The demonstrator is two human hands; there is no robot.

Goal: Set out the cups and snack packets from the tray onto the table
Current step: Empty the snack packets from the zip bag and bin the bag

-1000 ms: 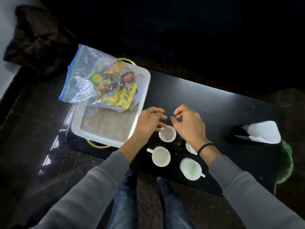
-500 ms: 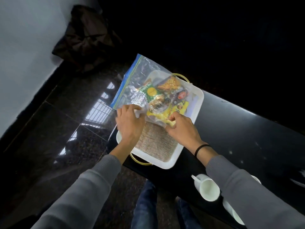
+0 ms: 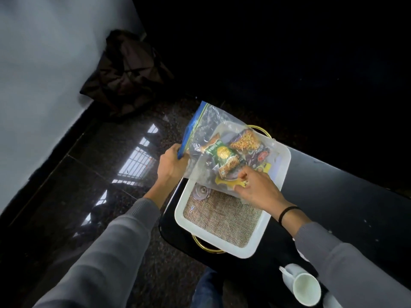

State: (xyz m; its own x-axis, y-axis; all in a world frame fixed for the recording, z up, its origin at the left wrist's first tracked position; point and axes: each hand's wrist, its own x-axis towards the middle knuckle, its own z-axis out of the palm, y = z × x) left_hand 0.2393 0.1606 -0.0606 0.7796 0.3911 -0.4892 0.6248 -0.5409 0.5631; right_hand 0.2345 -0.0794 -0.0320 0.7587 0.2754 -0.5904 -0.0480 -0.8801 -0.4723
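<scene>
A clear zip bag (image 3: 206, 130) with a blue seal holds several snack packets, among them a green one (image 3: 224, 157) and an orange one (image 3: 245, 140). Both hands hold it tilted up above the far end of the white tray (image 3: 249, 247). My left hand (image 3: 171, 164) grips the bag's blue-sealed edge. My right hand (image 3: 258, 187) pinches the bag's lower corner over the tray. The tray has a woven mat inside and gold handles, and sits on the left end of the black table (image 3: 347, 196). One white cup (image 3: 302, 285) stands on the table at the bottom right.
A small round metal item (image 3: 200, 192) lies in the tray under the bag. A dark bundle of cloth (image 3: 126, 72) lies on the floor by the white wall. The glossy dark floor (image 3: 93, 174) runs left of the table. My knees show below the table edge.
Both hands left the cups and moved to the tray. They took hold of the snack bag and have lifted it off the mat, tilting it up; the view swung left.
</scene>
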